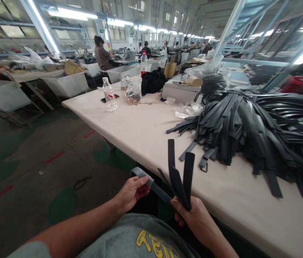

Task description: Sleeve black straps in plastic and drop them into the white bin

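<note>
In front of my body, my left hand pinches a dark strap near its looped, greyish end. The other end of that strap runs to my right hand. Closed in a fist, the right hand also grips several black straps that stand up and fan out above the thumb. To the right on the table lies a large heap of black straps, one of which has a small metal ring at its tip. Both hands are just off the table's near edge, over my lap.
The pale-covered table bears a clear water bottle, a plastic bag of small parts, a black bag and a grey box. White bins stand left across the aisle. A seated person works farther back.
</note>
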Tool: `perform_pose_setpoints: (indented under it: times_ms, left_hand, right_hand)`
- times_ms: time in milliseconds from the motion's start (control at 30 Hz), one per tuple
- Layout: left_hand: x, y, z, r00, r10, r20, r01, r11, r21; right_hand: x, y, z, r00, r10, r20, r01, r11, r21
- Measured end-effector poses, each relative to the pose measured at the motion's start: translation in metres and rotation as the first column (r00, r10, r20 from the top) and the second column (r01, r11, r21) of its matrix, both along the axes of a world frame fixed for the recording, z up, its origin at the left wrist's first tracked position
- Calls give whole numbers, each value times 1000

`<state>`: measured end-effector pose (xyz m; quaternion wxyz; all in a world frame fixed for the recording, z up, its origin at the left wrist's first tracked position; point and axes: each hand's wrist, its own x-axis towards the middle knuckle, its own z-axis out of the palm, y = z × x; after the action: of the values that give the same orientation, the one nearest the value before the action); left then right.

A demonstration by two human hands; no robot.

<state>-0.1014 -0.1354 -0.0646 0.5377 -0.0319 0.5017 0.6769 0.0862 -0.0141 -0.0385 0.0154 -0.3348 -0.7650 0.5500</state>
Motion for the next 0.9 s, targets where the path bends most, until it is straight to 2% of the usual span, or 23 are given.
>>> perform_pose_setpoints:
  times_ms: [133, 233, 300, 400, 500, 567, 667, 767, 833, 900]
  left_hand:
    - [20, 4, -4, 986, -163, -21, 163, 986, 37]
    - [22, 7, -1, 979, -189, -75, 193, 980, 47]
    - [16, 8, 2, 980, -189, -65, 190, 982, 18]
    - [8, 6, 7, 980, -197, -7, 198, 980, 12]
    - [3, 4, 10, 982, -179, 65, 179, 984, 12]
    - [0, 4, 10, 981, -172, 91, 172, 985, 4]
    - [-1, 4, 8, 977, -187, 103, 188, 982, -3]
    - [3, 4, 4, 970, -212, 115, 215, 977, -12]
    - [11, 2, 3, 954, -269, 134, 269, 963, 20]
    - [20, 1, 5, 924, -358, 137, 345, 932, 110]
  right_hand:
    - [-10, -7, 1, 997, -26, -69, 27, 999, 18]
    - [-7, -3, 3, 989, -58, -135, 39, 989, -143]
    - [3, 5, -2, 967, -170, -189, 122, 963, -241]
    - [18, 15, -18, 868, -408, -282, 328, 899, -291]
    - [23, 13, -33, 808, -474, -348, 391, 875, -284]
    - [23, 4, -32, 825, -419, -380, 352, 906, -234]
    - [19, -8, -18, 859, -160, -486, 174, 985, -16]
    - [13, -15, -6, 809, 108, -578, 47, 968, 247]
    - [5, -16, -5, 790, 169, -589, 34, 947, 319]
    - [-3, -18, -7, 794, 165, -585, 46, 944, 327]
